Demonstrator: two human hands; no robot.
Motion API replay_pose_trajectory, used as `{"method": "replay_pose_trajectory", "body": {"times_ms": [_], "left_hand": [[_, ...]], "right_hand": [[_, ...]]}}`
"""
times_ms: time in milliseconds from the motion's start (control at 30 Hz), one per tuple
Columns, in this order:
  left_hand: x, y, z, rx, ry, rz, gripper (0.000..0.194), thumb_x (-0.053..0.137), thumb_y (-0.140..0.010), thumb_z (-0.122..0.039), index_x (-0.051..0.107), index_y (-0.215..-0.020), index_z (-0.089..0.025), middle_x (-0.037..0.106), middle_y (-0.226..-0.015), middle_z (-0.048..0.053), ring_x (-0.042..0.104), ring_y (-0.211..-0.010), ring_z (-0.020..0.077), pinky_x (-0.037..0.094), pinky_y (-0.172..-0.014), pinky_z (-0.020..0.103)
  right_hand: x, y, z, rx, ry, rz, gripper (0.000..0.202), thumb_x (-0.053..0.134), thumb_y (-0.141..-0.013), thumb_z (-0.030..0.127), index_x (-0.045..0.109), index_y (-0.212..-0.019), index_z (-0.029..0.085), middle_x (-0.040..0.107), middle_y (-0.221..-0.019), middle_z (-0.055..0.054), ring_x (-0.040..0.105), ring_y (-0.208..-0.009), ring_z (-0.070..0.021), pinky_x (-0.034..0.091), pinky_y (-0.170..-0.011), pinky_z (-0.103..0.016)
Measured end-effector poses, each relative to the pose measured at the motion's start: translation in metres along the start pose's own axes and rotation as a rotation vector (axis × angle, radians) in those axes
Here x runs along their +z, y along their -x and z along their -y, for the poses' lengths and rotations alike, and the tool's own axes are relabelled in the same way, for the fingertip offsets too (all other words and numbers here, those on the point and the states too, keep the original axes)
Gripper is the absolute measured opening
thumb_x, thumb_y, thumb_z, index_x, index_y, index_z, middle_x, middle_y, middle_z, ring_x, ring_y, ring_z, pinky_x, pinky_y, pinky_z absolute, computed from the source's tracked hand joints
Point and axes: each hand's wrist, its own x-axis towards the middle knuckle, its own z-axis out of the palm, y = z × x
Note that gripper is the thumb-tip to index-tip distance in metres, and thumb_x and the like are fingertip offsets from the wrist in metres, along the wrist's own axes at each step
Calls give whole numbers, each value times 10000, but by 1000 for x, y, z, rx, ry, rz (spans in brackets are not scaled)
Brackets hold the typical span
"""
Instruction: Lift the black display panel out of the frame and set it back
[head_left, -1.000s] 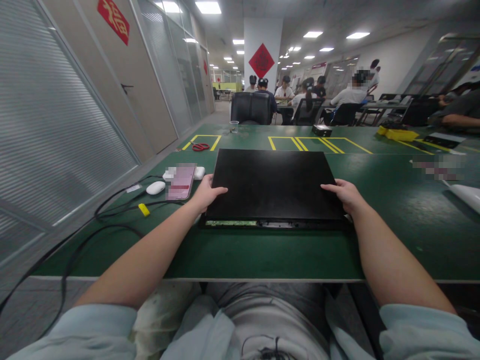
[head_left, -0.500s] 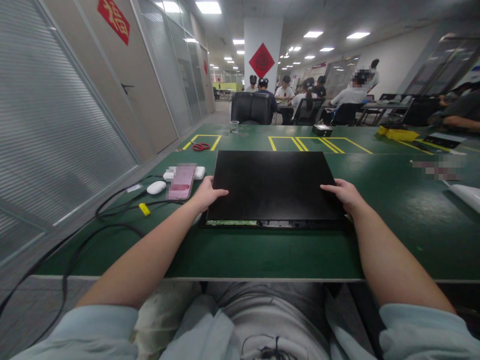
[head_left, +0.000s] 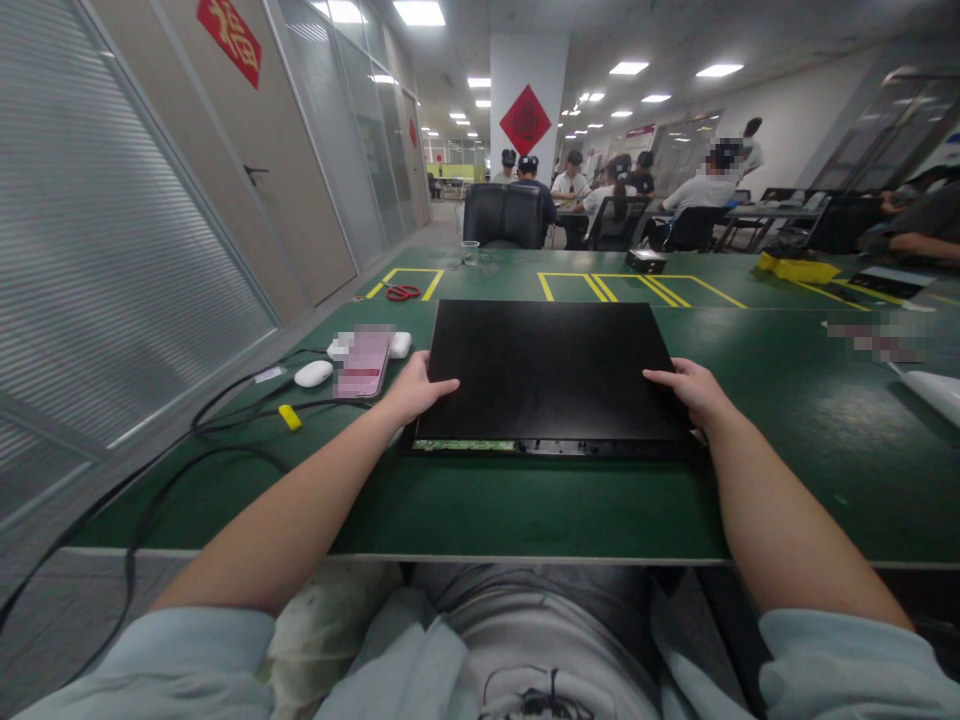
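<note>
A flat black panel lies in front of me, over a dark frame whose front edge shows a green circuit strip at the left. My left hand grips the panel's left edge, thumb on top and the other fingers hidden at the side. At the right edge, my right hand holds it the same way, its thumb on the black surface. The undersides of both grips are out of sight.
The green table carries a phone, a white mouse-like object, a yellow tag, black cables, red scissors, a clear cup, a small black box and a yellow object. People sit beyond.
</note>
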Motion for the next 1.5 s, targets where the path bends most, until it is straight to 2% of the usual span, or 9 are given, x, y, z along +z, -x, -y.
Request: {"method": "replay_pose_trajectory", "body": {"times_ms": [233, 533, 800, 1167, 1367, 1500], "left_hand": [[1, -1, -1, -13, -6, -22, 642, 946, -602, -62, 593, -1118, -206, 759, -1154, 90, 714, -1193, 317, 526, -1111, 549], [5, 6, -16, -44, 64, -17, 585, 899, -599, -29, 576, -1053, -210, 763, -1057, 47, 737, -1127, 289, 523, -1112, 538], [6, 9, -21, -54, 82, -14, 576, 870, -615, 2, 570, -1059, -207, 756, -1104, 54, 716, -1185, 294, 497, -1141, 534], [7, 6, -17, -41, 45, -15, 567, 865, -637, 8, 551, -1056, -208, 756, -1089, 49, 721, -1162, 275, 479, -1158, 530], [8, 7, -16, 23, 53, 8, 561, 872, -655, -23, 566, -1092, -197, 740, -1217, 88, 678, -1261, 279, 429, -1203, 516], [8, 7, -16, 39, 55, 24, 557, 869, -672, -33, 575, -1116, -199, 739, -1232, 82, 675, -1268, 266, 424, -1207, 498]], "right_hand": [[1, 0, -1, -3, 14, -12, 296, 881, -650, 190, 715, -894, 217, 772, -799, -46, 729, -688, -220, 606, -599, -314], [2, 1, 0, -1, 13, -3, 296, 886, -654, 208, 726, -903, 220, 783, -830, -51, 734, -717, -222, 609, -602, -310], [1, -1, -1, -6, 18, 2, 306, 884, -653, 197, 719, -910, 219, 779, -829, -45, 734, -722, -219, 611, -619, -312], [1, 3, 2, 2, 38, -2, 288, 880, -666, 209, 718, -904, 225, 784, -843, -53, 743, -742, -237, 619, -636, -333], [0, 1, 1, -6, 10, 2, 317, 879, -662, 203, 721, -936, 218, 781, -846, -52, 734, -718, -226, 614, -627, -328], [-1, -1, 0, -31, 29, -3, 338, 882, -654, 223, 710, -945, 229, 780, -840, -45, 736, -717, -230, 613, -628, -331]]}}
